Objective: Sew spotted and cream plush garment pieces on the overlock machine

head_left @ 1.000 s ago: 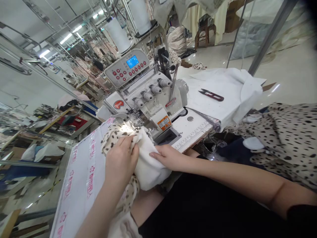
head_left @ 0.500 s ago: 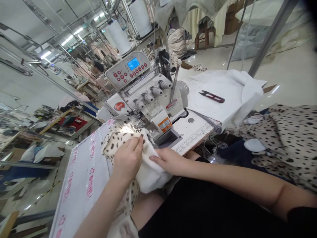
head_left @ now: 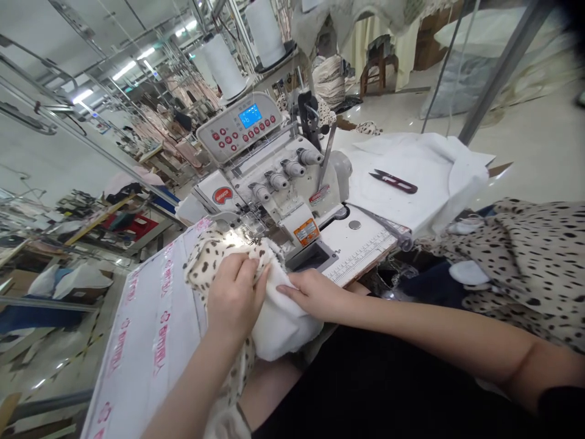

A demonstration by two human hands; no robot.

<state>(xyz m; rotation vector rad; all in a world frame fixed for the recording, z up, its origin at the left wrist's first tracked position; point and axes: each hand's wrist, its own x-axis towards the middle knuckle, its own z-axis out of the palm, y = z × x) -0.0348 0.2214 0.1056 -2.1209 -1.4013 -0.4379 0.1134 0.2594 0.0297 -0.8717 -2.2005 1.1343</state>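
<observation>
Both my hands hold a piece of fleecy fabric (head_left: 274, 326), white on one face and cream with dark spots on the other. My left hand (head_left: 233, 292) pinches it close to the lit needle area, fingers bent over the spotted side. Farther right, my right hand (head_left: 313, 294) grips the white edge between thumb and fingers. The fabric's far edge lies at the presser foot of an overlock sewing machine (head_left: 278, 177), where the exact contact is hard to see. Part of the fabric hangs down over my lap.
Thread snips (head_left: 393, 181) lie on white cloth (head_left: 420, 158) right of the machine. Spotted fabric (head_left: 539, 262) is heaped at the right. White thread cones (head_left: 223, 66) stand behind the machine. The table (head_left: 141, 341) extends left under printed plastic.
My left hand has shifted slightly and its fingers are bent more over the fabric. The right hand keeps its grip. The view has tilted a little.
</observation>
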